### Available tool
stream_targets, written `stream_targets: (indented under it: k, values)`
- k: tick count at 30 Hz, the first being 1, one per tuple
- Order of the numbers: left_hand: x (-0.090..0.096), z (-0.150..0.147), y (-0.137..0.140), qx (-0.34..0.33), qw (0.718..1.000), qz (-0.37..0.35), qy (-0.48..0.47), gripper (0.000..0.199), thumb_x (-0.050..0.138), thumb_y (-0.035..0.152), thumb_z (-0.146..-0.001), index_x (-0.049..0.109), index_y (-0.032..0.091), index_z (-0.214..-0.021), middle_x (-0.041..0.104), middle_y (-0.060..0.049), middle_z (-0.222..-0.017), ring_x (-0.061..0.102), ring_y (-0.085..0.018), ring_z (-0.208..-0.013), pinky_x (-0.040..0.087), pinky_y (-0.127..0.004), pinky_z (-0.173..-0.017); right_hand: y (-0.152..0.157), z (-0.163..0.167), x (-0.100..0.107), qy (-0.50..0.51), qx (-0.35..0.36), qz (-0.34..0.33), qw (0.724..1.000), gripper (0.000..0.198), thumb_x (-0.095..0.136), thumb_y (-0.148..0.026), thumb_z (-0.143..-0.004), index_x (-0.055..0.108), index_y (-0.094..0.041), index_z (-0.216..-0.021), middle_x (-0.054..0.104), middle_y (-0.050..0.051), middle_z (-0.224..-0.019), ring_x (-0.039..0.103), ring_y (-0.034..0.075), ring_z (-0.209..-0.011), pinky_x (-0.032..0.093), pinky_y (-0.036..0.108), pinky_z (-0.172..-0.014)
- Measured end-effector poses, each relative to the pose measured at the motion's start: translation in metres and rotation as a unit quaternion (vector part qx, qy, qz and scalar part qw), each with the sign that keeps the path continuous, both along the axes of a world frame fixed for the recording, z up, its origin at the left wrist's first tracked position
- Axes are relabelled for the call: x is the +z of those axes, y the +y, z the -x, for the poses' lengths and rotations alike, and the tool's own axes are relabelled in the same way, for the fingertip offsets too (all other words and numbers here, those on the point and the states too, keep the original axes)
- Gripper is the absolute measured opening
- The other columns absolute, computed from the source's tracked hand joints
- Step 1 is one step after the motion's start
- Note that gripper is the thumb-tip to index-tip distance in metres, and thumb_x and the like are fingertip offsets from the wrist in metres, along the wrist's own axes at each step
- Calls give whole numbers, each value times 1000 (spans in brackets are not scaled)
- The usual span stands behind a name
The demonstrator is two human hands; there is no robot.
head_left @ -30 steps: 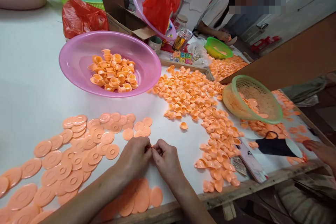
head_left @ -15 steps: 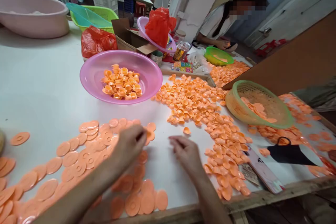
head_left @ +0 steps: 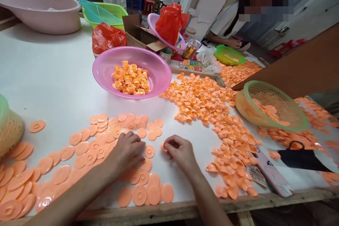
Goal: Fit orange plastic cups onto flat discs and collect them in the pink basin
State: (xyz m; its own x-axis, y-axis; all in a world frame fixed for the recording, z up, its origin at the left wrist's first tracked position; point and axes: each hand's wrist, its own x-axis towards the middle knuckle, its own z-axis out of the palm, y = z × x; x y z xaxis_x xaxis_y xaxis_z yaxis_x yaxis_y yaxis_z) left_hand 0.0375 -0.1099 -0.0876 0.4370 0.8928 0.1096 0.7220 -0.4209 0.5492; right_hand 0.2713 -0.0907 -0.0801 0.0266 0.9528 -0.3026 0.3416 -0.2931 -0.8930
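Note:
My right hand pinches a small orange cup between thumb and fingertips, just above the white tabletop. My left hand hovers low over flat orange discs, palm down, with its fingers loosely bent and apart; its thumb is mostly hidden. Nearest to those fingertips lies a single ringed disc. More orange discs spread across the left and front of the table. To the right of my hands runs a heap of loose orange cups. Behind my left hand, a pink basin holds cups seated on discs.
A green-rimmed basket with discs stands at the right; another basket is at the left edge. A phone and black mask lie near the front right. A co-worker sits beyond a brown board.
My right hand has taken hold of a cup; the lone cup beside the heap is gone from its spot. My left hand has loosened from a fist and lowered over the discs. The view has shifted left.

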Motion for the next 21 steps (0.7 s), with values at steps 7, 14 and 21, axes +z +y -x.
stream_targets:
  k: [7,14,21]
  values:
    - [-13,-22,1,23,999,17,-25,17,61,12,-83,65,18,-68,61,-2,-74,51,-18,-80,30,-35,-72,-17,44,-11,-32,23,-11,999,12,59,-23,-72,56,-21,-61,53,-5,-46,48,12,-43,38,22,-43]
    - [4,-22,8,44,979,172,-100,15,56,19,-84,67,20,-74,64,-1,-73,56,-16,-73,34,-31,-69,-15,47,-8,-103,56,-44,992,15,55,-19,-73,51,-20,-59,58,-1,-60,53,13,-56,41,24,-54]
    - [-4,-46,3,156,927,285,-185,20,49,22,-83,51,18,-64,56,4,-60,47,-11,-58,31,-23,-55,-18,49,-10,-141,74,-77,984,19,51,-15,-77,42,-21,-61,52,-2,-64,49,13,-58,37,23,-55]
